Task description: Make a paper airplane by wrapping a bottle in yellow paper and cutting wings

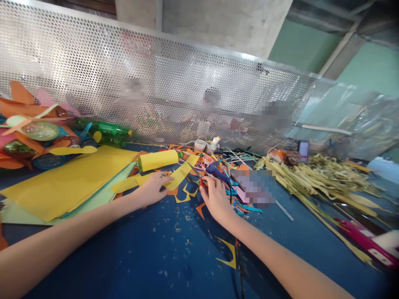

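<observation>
My left hand [153,187] has its fingers curled at the lower end of a yellow paper strip [183,171], holding it just above the blue table. Scissors [195,171] with red handles are in my right hand [216,200], their blades pointing up and left beside the strip. Behind my left hand lies a bottle wrapped in yellow paper [158,160], its green neck facing right. Another yellow paper piece [126,183] sits left of that hand, partly hidden by it. Yellow offcuts [183,198] lie between my hands. Just beyond my right hand is a blue glue gun [217,171].
Stacked yellow sheets [71,178] and paper-decorated bottles [40,128] fill the left. Coloured scraps [249,207] and dried leaf strips [324,174] spread rightward, near a magenta tool [368,241]. A perforated metal screen [187,79] borders the back, with people behind it. A black cord [239,265] crosses the front.
</observation>
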### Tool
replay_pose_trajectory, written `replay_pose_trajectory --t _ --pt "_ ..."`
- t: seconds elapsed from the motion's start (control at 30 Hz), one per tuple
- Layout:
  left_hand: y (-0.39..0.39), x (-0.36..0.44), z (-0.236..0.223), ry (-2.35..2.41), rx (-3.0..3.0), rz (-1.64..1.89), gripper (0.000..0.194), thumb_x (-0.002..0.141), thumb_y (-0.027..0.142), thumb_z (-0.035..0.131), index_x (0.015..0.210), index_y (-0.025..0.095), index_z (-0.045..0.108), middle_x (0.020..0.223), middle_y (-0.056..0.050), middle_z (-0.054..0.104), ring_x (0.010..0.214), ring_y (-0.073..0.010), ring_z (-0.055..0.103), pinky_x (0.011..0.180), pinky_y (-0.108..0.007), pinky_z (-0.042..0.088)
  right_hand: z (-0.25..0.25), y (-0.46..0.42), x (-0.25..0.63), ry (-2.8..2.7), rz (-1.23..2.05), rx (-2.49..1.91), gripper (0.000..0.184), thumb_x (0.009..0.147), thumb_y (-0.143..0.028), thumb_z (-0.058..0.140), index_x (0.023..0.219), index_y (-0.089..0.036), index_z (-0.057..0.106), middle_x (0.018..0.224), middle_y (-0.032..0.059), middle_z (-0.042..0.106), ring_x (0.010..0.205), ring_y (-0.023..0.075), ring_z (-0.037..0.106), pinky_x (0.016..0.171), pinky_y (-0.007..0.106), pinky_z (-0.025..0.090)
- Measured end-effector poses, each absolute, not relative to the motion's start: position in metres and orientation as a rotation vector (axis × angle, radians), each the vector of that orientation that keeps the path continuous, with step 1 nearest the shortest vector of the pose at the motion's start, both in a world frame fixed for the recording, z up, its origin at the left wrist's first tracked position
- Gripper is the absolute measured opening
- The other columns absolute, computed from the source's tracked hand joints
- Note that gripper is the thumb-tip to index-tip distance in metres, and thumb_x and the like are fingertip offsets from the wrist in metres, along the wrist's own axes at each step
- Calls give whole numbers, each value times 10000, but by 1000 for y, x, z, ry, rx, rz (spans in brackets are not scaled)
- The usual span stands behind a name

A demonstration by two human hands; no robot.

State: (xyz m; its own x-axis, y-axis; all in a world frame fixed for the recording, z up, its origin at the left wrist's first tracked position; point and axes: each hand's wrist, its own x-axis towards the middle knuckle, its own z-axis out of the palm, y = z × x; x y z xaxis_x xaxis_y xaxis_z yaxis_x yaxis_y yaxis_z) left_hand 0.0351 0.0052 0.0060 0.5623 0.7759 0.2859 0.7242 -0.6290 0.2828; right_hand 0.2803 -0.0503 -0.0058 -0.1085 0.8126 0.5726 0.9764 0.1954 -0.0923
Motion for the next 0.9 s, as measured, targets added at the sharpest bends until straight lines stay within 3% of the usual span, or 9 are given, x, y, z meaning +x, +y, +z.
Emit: replay_pose_trajectory --t 0.27,0.43,0.5,0.67,0.77,0.9 --pt "12 34 3 1205 2583 632 310 801 276 519 1055 218 687 1169 -91 598 1070 -254 551 963 -386 409 -9 -51 280 -1993 -477 -1715 263 897 -289 464 1106 -150 542 1068 189 540 1004 315 526 790 426 450" --pt "13 36 12 1267 2226 722 311 682 250 600 961 200 729 985 -74 669 828 -226 631 766 -317 500 -7 -52 279 -1998 -518 -1761 228 900 -294 471 1045 -141 557 1067 195 540 992 313 526 794 421 443" --pt "13 35 17 1271 2155 747 304 697 262 580 952 187 728 934 -61 696 781 -213 646 731 -302 509 -5 -53 278 -1995 -533 -1821 215 893 -291 486 1013 -133 568 1079 200 539 967 308 528 787 414 443" --pt "5 39 31 1181 1761 907 331 748 320 567 996 143 695 1059 -85 695 955 -226 638 845 -320 504 1 -59 275 -1986 -569 -1900 215 883 -329 498 985 -164 590 1145 192 533 945 317 526 761 435 447" --pt "-7 48 37 897 1250 1022 264 736 297 595 905 120 694 1128 -113 667 1061 -235 602 929 -332 483 7 -63 273 -2037 -512 -1744 302 881 -355 503 1123 -182 553 1176 171 521 1029 328 497 848 473 428" --pt "-26 59 37 653 996 959 245 808 281 510 842 123 694 1082 -107 686 1039 -220 614 961 -352 477 12 -65 270 -2194 -298 -1379 394 870 -277 541 1255 -228 471 1182 107 497 1101 249 481 951 374 410"
